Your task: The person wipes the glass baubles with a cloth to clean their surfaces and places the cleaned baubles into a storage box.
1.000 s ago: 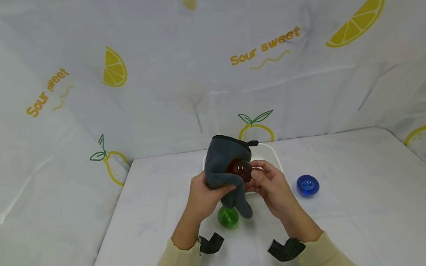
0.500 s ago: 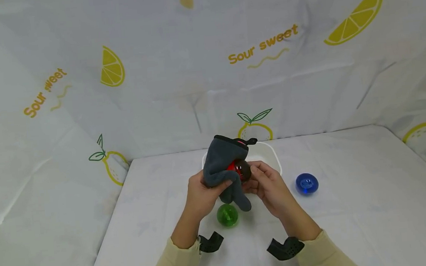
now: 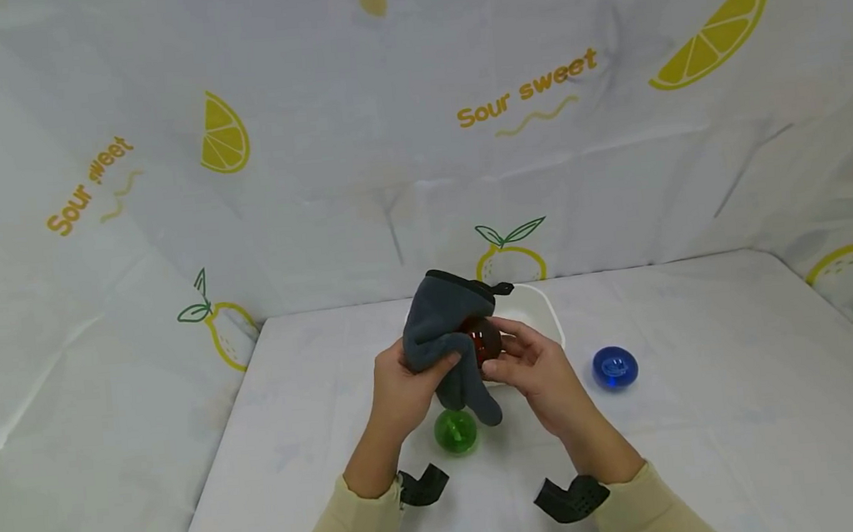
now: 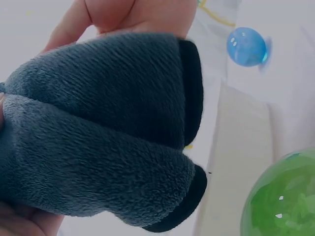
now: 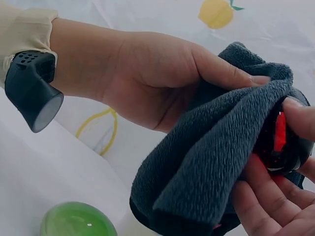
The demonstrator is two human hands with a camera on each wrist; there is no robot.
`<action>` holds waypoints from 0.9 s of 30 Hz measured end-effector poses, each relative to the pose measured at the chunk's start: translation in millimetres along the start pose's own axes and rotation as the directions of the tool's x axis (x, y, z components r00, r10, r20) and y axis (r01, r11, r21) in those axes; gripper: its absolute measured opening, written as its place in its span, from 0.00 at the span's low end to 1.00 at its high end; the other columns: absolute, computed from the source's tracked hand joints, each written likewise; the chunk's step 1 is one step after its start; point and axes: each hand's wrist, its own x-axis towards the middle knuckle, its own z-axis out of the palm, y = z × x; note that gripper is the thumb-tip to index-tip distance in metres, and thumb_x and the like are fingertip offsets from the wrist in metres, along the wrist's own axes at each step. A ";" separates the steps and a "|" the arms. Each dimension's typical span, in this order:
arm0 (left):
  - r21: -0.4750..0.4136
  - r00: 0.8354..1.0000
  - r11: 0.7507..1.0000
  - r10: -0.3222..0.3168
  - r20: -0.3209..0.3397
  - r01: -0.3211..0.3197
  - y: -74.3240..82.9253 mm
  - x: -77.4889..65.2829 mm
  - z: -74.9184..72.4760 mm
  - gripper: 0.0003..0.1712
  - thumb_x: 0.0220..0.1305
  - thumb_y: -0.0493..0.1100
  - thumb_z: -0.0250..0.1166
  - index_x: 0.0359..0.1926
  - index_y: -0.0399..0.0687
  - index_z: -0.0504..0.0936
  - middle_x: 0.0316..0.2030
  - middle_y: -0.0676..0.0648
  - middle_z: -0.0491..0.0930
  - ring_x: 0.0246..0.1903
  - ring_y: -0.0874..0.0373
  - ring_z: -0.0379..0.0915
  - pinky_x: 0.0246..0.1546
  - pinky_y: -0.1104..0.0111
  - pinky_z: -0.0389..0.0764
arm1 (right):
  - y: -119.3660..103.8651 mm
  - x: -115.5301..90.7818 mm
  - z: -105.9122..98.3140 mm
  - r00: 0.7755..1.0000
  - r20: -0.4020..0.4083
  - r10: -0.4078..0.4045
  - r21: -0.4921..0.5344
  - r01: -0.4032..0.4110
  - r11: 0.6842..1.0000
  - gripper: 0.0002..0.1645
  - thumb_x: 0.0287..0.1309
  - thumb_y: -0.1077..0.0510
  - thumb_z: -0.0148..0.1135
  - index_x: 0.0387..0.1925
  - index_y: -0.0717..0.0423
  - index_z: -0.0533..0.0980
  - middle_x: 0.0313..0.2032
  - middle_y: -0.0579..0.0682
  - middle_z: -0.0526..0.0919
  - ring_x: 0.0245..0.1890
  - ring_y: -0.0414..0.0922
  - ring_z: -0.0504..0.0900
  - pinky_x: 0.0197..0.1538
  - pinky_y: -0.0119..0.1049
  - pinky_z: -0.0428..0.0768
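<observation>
A dark grey-blue fleecy cloth (image 3: 441, 308) with black edging is in my left hand (image 3: 397, 395), its thumb pressed over the folds. A see-through dark red ball (image 3: 487, 341) rests against the cloth's right side, partly covered by it. My right hand (image 3: 536, 370) holds this ball with thumb and fingers; the right wrist view shows those fingers (image 5: 266, 206) curled about it. On the table below the cloth sits a clear green ball (image 3: 455, 431). The cloth fills much of the left wrist view and hides most of the red ball there.
Behind the hands stands a white tray (image 3: 555, 319), partly hidden by the cloth. A clear blue ball (image 3: 615, 367) lies on the white-covered table (image 3: 724, 410) to the right. A white lemon-print sheet (image 3: 315, 191) rises behind the table.
The cloth and red ball have shifted slightly left. My right thumb has moved from the ball's right side to its lower front, and the ball's bright red part shows less than half a second ago.
</observation>
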 end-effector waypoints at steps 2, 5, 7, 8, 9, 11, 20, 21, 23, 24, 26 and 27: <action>-0.005 1.000 1.000 0.017 -0.007 -0.017 0.4 0.3 -1.1 0.17 0.55 0.39 0.75 0.45 0.39 0.84 0.40 0.42 0.85 0.40 0.53 0.82 0.42 0.64 0.83 | -0.9 0.1 0.1 1.000 -0.006 0.001 0.001 -0.001 1.000 0.35 0.61 0.68 0.62 0.68 0.61 0.63 0.55 0.52 0.81 0.46 0.43 0.86 0.51 0.38 0.83; -0.012 0.999 0.999 0.043 -0.015 -0.043 0.7 0.8 -2.6 0.15 0.55 0.38 0.75 0.43 0.38 0.84 0.38 0.41 0.85 0.38 0.53 0.82 0.41 0.64 0.84 | -2.0 0.0 0.2 1.000 -0.004 0.009 0.039 -0.008 0.999 0.31 0.63 0.66 0.60 0.65 0.58 0.62 0.46 0.46 0.86 0.39 0.43 0.87 0.49 0.37 0.83; -0.019 0.999 0.999 0.046 -0.010 -0.046 0.7 1.0 -3.3 0.16 0.55 0.37 0.75 0.43 0.37 0.84 0.39 0.41 0.86 0.38 0.54 0.82 0.42 0.64 0.84 | -2.5 -0.1 0.5 1.000 0.000 0.014 0.067 -0.014 0.998 0.25 0.65 0.64 0.58 0.60 0.55 0.62 0.39 0.44 0.88 0.35 0.42 0.87 0.48 0.36 0.84; -0.025 0.999 0.999 0.045 -0.003 -0.045 0.6 0.9 -3.6 0.16 0.54 0.37 0.75 0.44 0.37 0.84 0.39 0.41 0.86 0.39 0.54 0.82 0.42 0.64 0.84 | -2.3 -0.1 0.4 1.000 0.008 0.011 0.078 -0.011 0.997 0.21 0.66 0.64 0.56 0.58 0.54 0.63 0.36 0.43 0.88 0.33 0.41 0.87 0.47 0.36 0.84; -0.032 0.999 0.999 0.042 0.006 -0.041 0.3 0.7 -3.8 0.16 0.54 0.37 0.75 0.44 0.37 0.84 0.39 0.41 0.86 0.39 0.54 0.82 0.42 0.64 0.84 | -2.0 -0.2 0.4 1.000 0.014 0.007 0.087 -0.009 0.996 0.17 0.68 0.62 0.54 0.55 0.53 0.63 0.35 0.43 0.88 0.32 0.41 0.86 0.46 0.36 0.84; -0.047 0.999 0.998 0.032 0.027 -0.031 0.1 0.1 -4.2 0.18 0.54 0.37 0.76 0.45 0.37 0.83 0.40 0.41 0.86 0.40 0.55 0.82 0.43 0.63 0.84 | -1.4 -0.5 0.4 0.999 0.032 -0.008 0.095 0.005 0.995 0.08 0.72 0.59 0.50 0.50 0.52 0.66 0.33 0.43 0.87 0.29 0.40 0.86 0.44 0.36 0.85; -0.054 0.995 0.998 -0.010 0.101 0.015 0.0 -2.4 -2.9 0.21 0.51 0.37 0.77 0.47 0.39 0.83 0.42 0.41 0.85 0.42 0.55 0.82 0.43 0.64 0.84 | -1.0 -1.1 -2.5 0.995 0.100 -0.011 0.023 0.008 1.000 0.19 0.77 0.48 0.40 0.44 0.46 0.77 0.30 0.41 0.88 0.28 0.39 0.86 0.40 0.37 0.85; -0.057 0.994 0.998 -0.011 0.106 0.017 0.2 -2.8 -2.8 0.21 0.51 0.37 0.77 0.47 0.39 0.83 0.42 0.41 0.85 0.42 0.55 0.82 0.43 0.63 0.84 | -1.1 -1.1 -2.4 0.994 0.105 -0.004 0.017 0.002 1.000 0.19 0.78 0.47 0.39 0.45 0.46 0.77 0.29 0.41 0.88 0.27 0.39 0.86 0.40 0.37 0.85; -0.063 0.993 0.998 -0.015 0.115 0.022 0.7 -3.4 -2.6 0.22 0.51 0.37 0.77 0.48 0.40 0.82 0.43 0.42 0.85 0.43 0.55 0.81 0.44 0.63 0.84 | -1.4 -1.1 -2.0 0.993 0.117 0.009 0.011 -0.010 1.000 0.19 0.78 0.46 0.38 0.46 0.47 0.76 0.29 0.41 0.88 0.28 0.39 0.85 0.40 0.37 0.85; -0.069 0.993 0.997 -0.016 0.118 0.024 1.0 -3.6 -2.3 0.22 0.51 0.36 0.77 0.49 0.40 0.82 0.44 0.42 0.85 0.43 0.54 0.81 0.44 0.62 0.84 | -1.6 -1.1 -1.7 0.993 0.118 0.017 0.008 -0.018 1.000 0.19 0.78 0.46 0.38 0.46 0.47 0.75 0.30 0.41 0.87 0.28 0.39 0.85 0.40 0.36 0.84; -0.073 0.993 0.997 -0.020 0.120 0.029 0.9 -3.7 -1.6 0.23 0.51 0.36 0.77 0.49 0.41 0.82 0.44 0.43 0.85 0.44 0.54 0.81 0.44 0.62 0.84 | -1.8 -1.5 -1.4 0.992 0.121 0.022 0.000 -0.022 1.000 0.17 0.78 0.46 0.38 0.48 0.47 0.73 0.32 0.41 0.87 0.30 0.39 0.84 0.41 0.36 0.84; -0.076 0.992 0.997 -0.021 0.123 0.030 0.9 -3.7 -1.2 0.23 0.51 0.36 0.77 0.50 0.40 0.82 0.44 0.43 0.84 0.44 0.54 0.81 0.45 0.61 0.83 | -1.7 -1.7 -1.3 0.993 0.117 0.023 -0.002 -0.023 1.000 0.16 0.77 0.47 0.38 0.49 0.46 0.72 0.34 0.41 0.86 0.30 0.40 0.84 0.41 0.36 0.84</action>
